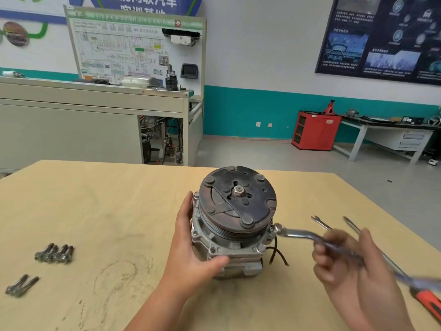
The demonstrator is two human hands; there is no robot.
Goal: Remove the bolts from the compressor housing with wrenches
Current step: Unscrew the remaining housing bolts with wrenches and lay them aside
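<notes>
On the wooden table [119,211] I see the compressor [235,225] standing pulley-up, my left hand [193,249] clasped around its left flank with the thumb across the front. To its right, my blurred right hand [341,259] grips a ring wrench [300,234] whose head sits on a flange bolt [272,231] at the compressor's right edge. Two clusters of loose bolts [54,253] lie well to its left.

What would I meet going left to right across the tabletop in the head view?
Lower bolt cluster → upper bolt cluster → left hand holding the compressor → wrench → right hand gripping it → red-handled screwdriver.
</notes>
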